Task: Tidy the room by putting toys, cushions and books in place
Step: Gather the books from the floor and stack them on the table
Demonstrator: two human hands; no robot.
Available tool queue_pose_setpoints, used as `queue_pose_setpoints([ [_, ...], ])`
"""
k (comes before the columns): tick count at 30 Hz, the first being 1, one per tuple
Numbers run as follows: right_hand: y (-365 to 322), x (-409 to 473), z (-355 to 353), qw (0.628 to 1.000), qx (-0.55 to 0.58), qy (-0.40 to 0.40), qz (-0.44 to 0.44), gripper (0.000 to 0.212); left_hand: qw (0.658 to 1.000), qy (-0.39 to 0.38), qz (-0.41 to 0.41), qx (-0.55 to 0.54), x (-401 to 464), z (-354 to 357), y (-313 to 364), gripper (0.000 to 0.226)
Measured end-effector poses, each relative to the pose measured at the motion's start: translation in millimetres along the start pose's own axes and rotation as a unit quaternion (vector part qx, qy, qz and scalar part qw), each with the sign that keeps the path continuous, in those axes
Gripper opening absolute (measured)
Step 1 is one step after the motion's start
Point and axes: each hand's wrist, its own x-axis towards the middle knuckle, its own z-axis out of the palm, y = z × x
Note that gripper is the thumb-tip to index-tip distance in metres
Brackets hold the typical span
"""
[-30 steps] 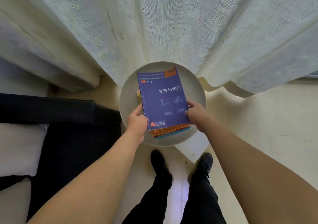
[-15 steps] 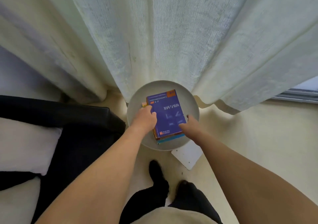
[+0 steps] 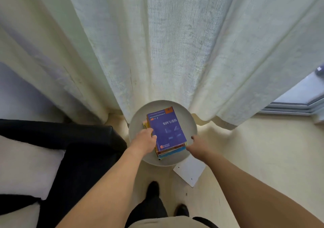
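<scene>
Round side table point(image 3: 138, 136) tucked against curtain point(image 3: 157, 52), black sofa point(image 3: 78, 140) close on left; bare floor point(image 3: 254, 148) on right. Stack of books point(image 3: 166, 133) (purple cover on top) sits mid-table. Left hand point(image 3: 145, 141) curled onto stack's left edge; right hand point(image 3: 196, 144) at near-right corner, grip unclear.

Soft daylight filters through the curtain point(image 3: 157, 43); wide-angle bending at edges, slight overall softness.

Our count by the curtain

We see one stack of books point(image 3: 166, 134), one round bench point(image 3: 190, 122), two hands point(image 3: 144, 142), two shoes point(image 3: 153, 188).
</scene>
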Motion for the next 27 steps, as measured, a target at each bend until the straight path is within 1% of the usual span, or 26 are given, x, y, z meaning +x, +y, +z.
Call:
queue_pose_setpoints([
  [3,-1,7,-6,0.999,-0.014,-0.011,0.030,0.038,1.000,-0.013,-0.010,-0.002,17,0,-5,0.025],
  [7,-7,24,-15,0.999,-0.023,-0.009,0.040,0.056,0.998,-0.022,-0.046,-0.048,51,0,2,0.019],
  [9,-9,32,-21,0.999,-0.032,-0.007,0.035,0.058,0.995,-0.019,-0.071,-0.063,62,2,8,0.018],
  [12,-13,46,-34,0.999,-0.036,-0.014,0.029,0.062,0.990,-0.006,-0.116,-0.076,75,9,17,0.010],
  [15,-16,70,-50,0.998,-0.032,-0.046,0.016,0.067,0.983,0.000,-0.154,-0.103,90,20,22,0.011],
  [18,-21,84,-59,0.998,-0.034,-0.060,-0.001,0.067,0.975,-0.017,-0.179,-0.131,99,27,17,0.014],
  [21,-17,109,-64,0.996,-0.040,-0.077,-0.017,0.066,0.964,-0.003,-0.219,-0.149,107,39,13,0.012],
  [22,-16,121,-63,0.995,-0.050,-0.085,-0.026,0.065,0.957,0.006,-0.244,-0.159,112,48,9,0.015],
  [25,-8,155,-49,0.994,-0.048,-0.090,-0.032,0.056,0.945,0.028,-0.282,-0.165,134,77,-4,0.026],
  [27,0,169,-38,0.994,-0.035,-0.097,-0.024,0.051,0.943,0.034,-0.301,-0.138,147,96,-11,0.040],
])
